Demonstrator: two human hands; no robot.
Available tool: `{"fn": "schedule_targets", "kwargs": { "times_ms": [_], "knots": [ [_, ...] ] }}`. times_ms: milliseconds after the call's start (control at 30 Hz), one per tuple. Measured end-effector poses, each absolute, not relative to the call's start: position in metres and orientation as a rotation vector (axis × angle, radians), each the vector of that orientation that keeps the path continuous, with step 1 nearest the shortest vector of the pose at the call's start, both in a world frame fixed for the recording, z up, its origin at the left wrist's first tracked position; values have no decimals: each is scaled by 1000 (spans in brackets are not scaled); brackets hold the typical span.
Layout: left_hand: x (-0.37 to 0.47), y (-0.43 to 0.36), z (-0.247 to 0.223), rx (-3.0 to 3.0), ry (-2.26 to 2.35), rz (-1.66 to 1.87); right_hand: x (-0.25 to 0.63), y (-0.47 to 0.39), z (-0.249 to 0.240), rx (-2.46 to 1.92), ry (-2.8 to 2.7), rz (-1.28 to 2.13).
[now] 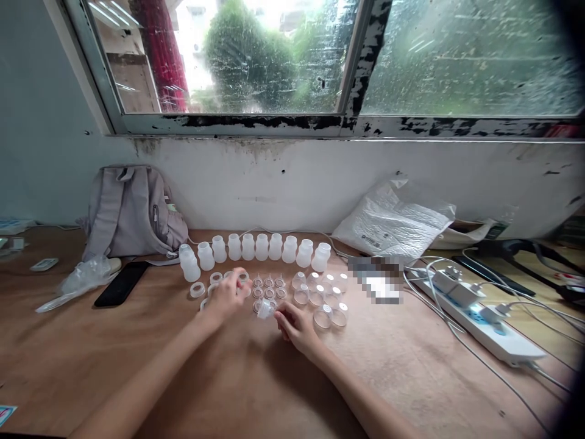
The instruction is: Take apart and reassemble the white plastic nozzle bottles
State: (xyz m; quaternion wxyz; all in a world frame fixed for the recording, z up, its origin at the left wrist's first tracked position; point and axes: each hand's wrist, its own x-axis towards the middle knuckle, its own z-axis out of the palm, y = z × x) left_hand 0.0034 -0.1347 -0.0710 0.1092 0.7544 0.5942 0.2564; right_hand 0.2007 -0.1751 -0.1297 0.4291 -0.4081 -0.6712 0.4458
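Bent down, the fingers of my left hand (230, 290) close on a white screw ring (244, 277) in the group of rings; the exact fingertip contact is partly hidden. My right hand (295, 326) pinches a small translucent piece (265, 309), like a cap or teat, tilted above the table. Just behind it stand several clear silicone teats (269, 281) in rows. Several clear domed caps (323, 316) lie to the right of that hand. A curved row of frosted white baby bottles (248, 247) stands upright behind everything, open at the top.
On the left are a grey backpack (121, 210), a black phone (121, 285) and a crumpled plastic bag (82, 280). To the right lie a white plastic mailer (393, 216) and a power strip (484, 323) with plugs and loose cables. A wall and window (274, 61) bound the back.
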Motion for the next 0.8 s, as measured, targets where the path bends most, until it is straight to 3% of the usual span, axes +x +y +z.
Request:
{"fn": "schedule_targets", "kwargs": {
  "times_ms": [167, 433, 567, 700, 800],
  "knots": [
    [-35, -77, -48, 2030, 2337, 395, 197, -174, -131, -1045, -1682, 1085],
    [-49, -59, -59, 2027, 2440, 551, 201, -173, -132, -1076, -1648, 1002],
    [-43, -80, -59, 2154, 2402, 923, 203, -173, -131, -1068, -1588, 987],
    [-27, -110, -63, 2332, 1961, 1531, 203, -173, -127, -1075, -1548, 969],
    [-10, -132, -72, 2326, 1621, 1577, 204, -173, -123, -1091, -1503, 949]
  ]
}}
